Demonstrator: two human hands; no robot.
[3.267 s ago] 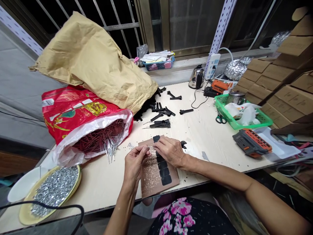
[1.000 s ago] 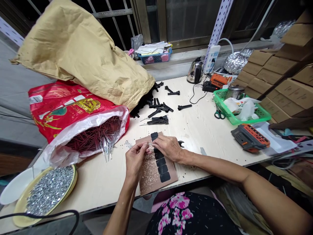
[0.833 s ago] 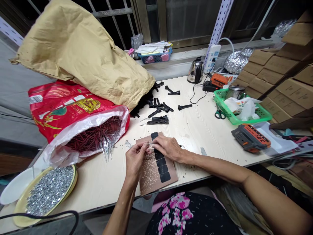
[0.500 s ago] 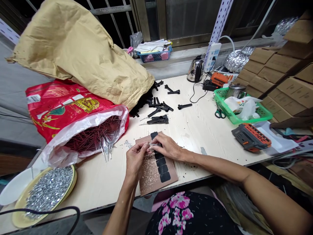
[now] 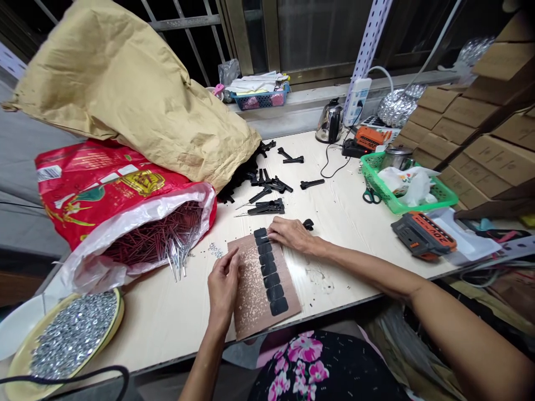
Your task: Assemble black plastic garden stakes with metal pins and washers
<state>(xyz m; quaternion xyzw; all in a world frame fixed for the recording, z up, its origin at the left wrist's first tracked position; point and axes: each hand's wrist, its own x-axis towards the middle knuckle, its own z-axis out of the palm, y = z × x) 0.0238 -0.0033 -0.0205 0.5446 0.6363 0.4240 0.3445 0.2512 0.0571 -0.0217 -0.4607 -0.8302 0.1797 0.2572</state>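
In the head view, my right hand (image 5: 291, 234) is closed around a black plastic handle (image 5: 308, 224), whose end sticks out behind the fingers. A bit of thin metal shows by its fingertips, over the top of a column of black rounded pads (image 5: 271, 279). These pads lie on a brown board (image 5: 247, 312) speckled with pale marks. My left hand (image 5: 224, 284) rests at the board's left edge, fingers curled and pressed together; anything in them is hidden. Small shiny metal pieces (image 5: 215, 250) lie just beyond it. Several black handles (image 5: 266, 207), some with thin metal shafts, lie farther back.
On the left are a red bag (image 5: 90, 192) of metal rods, a large tan sack (image 5: 125, 83) and a yellow bowl (image 5: 115, 320) of shiny metal pieces. Scissors (image 5: 371, 195), a green basket (image 5: 449, 195), a battery (image 5: 424, 235) and stacked cardboard boxes (image 5: 480, 156) are on the right.
My hands have come apart from where they met over the board. The left moved down and left; the right shifted slightly up, and the black handle's end now shows behind it.
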